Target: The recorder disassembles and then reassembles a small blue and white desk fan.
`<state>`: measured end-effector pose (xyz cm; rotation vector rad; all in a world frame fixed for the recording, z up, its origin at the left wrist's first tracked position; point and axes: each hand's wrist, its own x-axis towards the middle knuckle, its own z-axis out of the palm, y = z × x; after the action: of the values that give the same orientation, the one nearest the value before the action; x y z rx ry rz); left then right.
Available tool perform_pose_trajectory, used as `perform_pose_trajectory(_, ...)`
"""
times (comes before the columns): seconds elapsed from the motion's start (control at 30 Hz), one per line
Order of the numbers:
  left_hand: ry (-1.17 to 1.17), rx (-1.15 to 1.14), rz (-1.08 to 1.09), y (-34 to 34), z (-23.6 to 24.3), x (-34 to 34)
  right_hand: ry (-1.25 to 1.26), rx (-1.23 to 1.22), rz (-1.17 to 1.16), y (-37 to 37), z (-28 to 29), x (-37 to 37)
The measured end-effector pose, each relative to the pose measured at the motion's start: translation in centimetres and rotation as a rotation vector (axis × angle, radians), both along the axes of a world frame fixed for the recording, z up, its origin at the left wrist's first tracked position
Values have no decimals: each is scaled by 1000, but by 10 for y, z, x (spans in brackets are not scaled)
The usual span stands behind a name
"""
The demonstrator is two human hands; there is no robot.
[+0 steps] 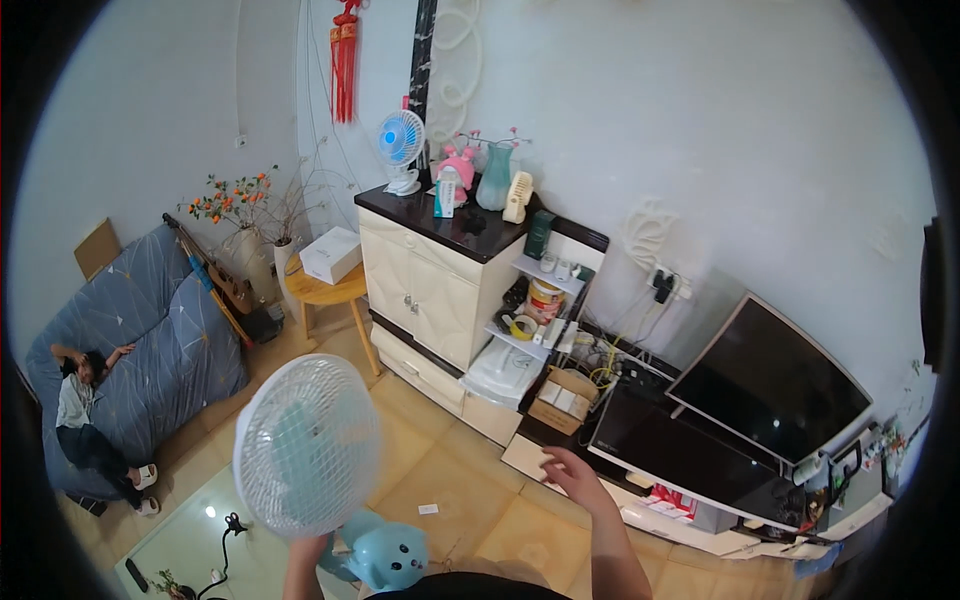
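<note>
At the lower middle, my left hand (308, 548) is closed under the round head of an electric fan (310, 445), its fingers mostly hidden behind it. The fan has a white wire grille and pale teal blades. A glossy light-blue animal-shaped body (390, 552) with dark eyes sits just below the fan head; whether the two are joined is hidden. My right hand (573, 474) is raised in the air to the right, fingers loosely bent and apart, holding nothing. Behind it, from this view, is the low TV cabinet (527, 462).
A cream cabinet (420, 270) carries a small clip fan (401, 140) and a vase (494, 178). A wooden stool (322, 290) holds a white box (331, 255). A glass table (185, 535) stands lower left. Another person (80, 420) lies on the blue sofa (140, 330). A television (770, 380) leans right.
</note>
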<state>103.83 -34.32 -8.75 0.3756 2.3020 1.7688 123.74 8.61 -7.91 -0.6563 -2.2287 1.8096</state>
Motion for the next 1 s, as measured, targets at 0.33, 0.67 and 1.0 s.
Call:
perform_pose_trajectory(0.33,-22,121,149,72,3,-240,86,-27,246,86,10,-305)
perform_pose_trajectory(0.67,-22,155,147,205,45,-486,232,67,-22,193,48,-479)
perform_pose_trajectory(1.0,245,187,-27,312,28,-621,252,865,-100,341,82,-641)
